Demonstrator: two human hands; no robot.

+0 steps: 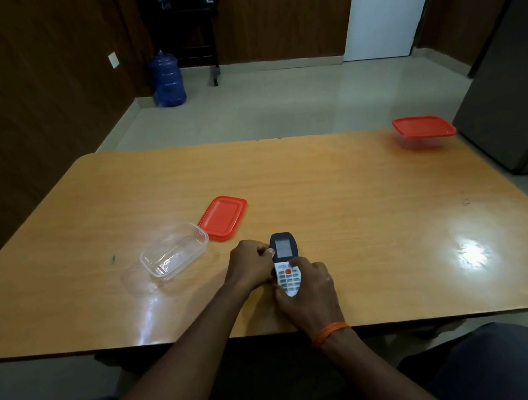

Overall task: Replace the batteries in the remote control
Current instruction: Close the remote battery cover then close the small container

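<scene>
Wood-grain table at its near edge: a seated person grips a remote control face up in both hands, the right hand wrapped around its keypad end and the left hand pinching its side near the screen, seemingly to steady it for turning over. Just beyond to the left, an open clear tub and its red lid lie side by side, the tub apparently empty. Farther off, a closed red-lidded box sits at the far right corner.
</scene>
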